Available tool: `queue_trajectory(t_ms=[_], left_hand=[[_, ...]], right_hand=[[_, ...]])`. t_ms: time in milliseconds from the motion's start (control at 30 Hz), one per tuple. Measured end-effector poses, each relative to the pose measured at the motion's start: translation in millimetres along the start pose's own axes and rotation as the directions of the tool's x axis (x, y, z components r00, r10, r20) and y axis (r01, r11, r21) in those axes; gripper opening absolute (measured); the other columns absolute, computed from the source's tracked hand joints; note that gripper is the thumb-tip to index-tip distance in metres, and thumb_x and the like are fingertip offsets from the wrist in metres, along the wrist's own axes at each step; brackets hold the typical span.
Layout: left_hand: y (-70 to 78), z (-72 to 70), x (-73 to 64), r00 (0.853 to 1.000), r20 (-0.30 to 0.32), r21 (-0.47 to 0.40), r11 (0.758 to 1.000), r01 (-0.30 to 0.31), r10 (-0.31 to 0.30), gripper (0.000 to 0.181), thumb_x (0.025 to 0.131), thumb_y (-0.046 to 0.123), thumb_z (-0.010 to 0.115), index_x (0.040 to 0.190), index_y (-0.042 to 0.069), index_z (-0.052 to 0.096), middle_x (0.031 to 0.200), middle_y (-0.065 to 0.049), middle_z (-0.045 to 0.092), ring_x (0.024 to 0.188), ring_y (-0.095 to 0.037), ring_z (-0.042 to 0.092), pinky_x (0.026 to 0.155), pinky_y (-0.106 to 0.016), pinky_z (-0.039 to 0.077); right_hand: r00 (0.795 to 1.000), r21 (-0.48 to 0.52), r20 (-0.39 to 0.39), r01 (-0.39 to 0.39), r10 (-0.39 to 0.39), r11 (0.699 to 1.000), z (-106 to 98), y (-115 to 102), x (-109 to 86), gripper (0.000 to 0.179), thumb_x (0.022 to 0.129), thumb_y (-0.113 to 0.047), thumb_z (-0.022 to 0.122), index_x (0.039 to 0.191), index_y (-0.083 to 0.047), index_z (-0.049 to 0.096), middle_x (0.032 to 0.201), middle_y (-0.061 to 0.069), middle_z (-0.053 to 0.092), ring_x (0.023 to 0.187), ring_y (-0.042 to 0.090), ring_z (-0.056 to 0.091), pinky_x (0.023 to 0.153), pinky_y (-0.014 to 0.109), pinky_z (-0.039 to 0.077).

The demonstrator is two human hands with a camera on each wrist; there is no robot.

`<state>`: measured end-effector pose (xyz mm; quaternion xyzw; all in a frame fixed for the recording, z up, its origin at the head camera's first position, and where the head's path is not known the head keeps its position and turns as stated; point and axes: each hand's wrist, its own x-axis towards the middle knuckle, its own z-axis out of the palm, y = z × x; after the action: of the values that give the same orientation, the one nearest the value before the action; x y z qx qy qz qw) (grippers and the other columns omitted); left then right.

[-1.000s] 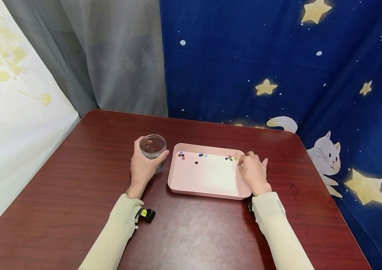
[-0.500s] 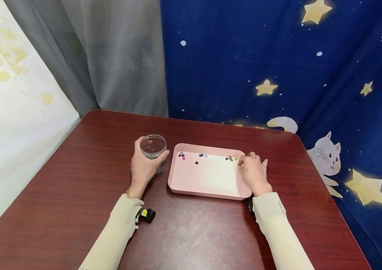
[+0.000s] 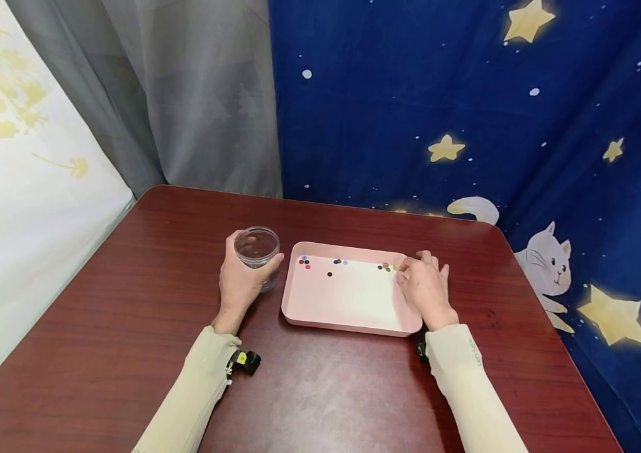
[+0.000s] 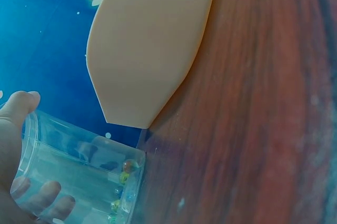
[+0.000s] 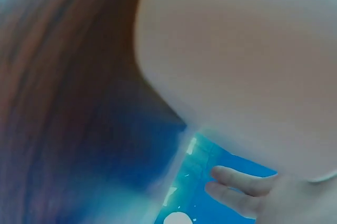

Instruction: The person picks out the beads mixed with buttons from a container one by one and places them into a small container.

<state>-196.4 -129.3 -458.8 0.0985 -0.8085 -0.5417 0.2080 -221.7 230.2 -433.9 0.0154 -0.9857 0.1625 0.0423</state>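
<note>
My left hand (image 3: 237,277) grips a clear, wide-mouthed jar (image 3: 258,244) upright beside the tray's left end. Through its wall, the left wrist view shows several coloured beads (image 4: 124,179) lying at the bottom. A pale pink rectangular tray (image 3: 348,308) holds small round beads in loose groups along its far side, with a dark bead (image 3: 329,274) lying apart. My right hand (image 3: 424,288) reaches over the tray's right end, thumb and forefinger bent down beside the right-hand group of beads (image 3: 386,267). Whether its fingertips pinch a bead is hidden.
The dark red wooden table (image 3: 320,390) extends around the tray and jar. Behind it hang a grey curtain (image 3: 212,94) and a blue star-patterned curtain (image 3: 377,107). From the right wrist, the tray's outer wall (image 5: 237,66) blocks its contents.
The right hand's fingertips have shifted slightly left, closer to the right-hand beads. The left hand and jar stay in place.
</note>
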Motion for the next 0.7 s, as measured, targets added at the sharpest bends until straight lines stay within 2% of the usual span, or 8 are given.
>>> queue_trajectory(t_ms=[300,533,700], left_hand=[[-0.6,0.9,0.5,1.0,0.007,-0.005,1.0,-0.007,0.007,0.094,0.072,0.055,0.092,0.148,0.033,0.043,0.137,0.004,0.065,0.126,-0.018,0.062,0.106,-0.048,0.046],[-0.1,1.2,0.6,1.0,0.008,0.0,1.0,-0.001,0.001,0.095,0.072,0.055,0.092,0.149,0.033,0.042,0.137,0.004,0.065,0.126,-0.019,0.062,0.107,-0.049,0.046],[-0.3,0.7,0.0,1.0,0.003,-0.013,1.0,-0.007,0.007,0.094,0.071,0.054,0.093,0.148,0.032,0.043,0.137,0.005,0.065,0.125,-0.018,0.062,0.107,-0.047,0.046]], right_hand=[[0.996,0.071,-0.084,0.043,-0.037,0.997,-3.2,-6.9,2.6,0.009,0.097,-0.018,0.072,0.099,-0.01,0.074,0.145,0.023,0.054,0.141,0.043,0.044,0.121,0.079,0.008],[0.988,0.11,-0.125,0.1,-0.087,0.989,-5.4,-11.7,4.3,0.012,0.099,-0.022,0.072,0.102,-0.011,0.075,0.147,0.02,0.054,0.141,0.04,0.045,0.123,0.075,0.011],[0.983,0.125,-0.142,0.132,-0.113,0.983,-6.0,-16.7,4.4,0.013,0.099,-0.023,0.072,0.103,-0.011,0.075,0.146,0.017,0.055,0.138,0.038,0.047,0.124,0.069,0.019]])
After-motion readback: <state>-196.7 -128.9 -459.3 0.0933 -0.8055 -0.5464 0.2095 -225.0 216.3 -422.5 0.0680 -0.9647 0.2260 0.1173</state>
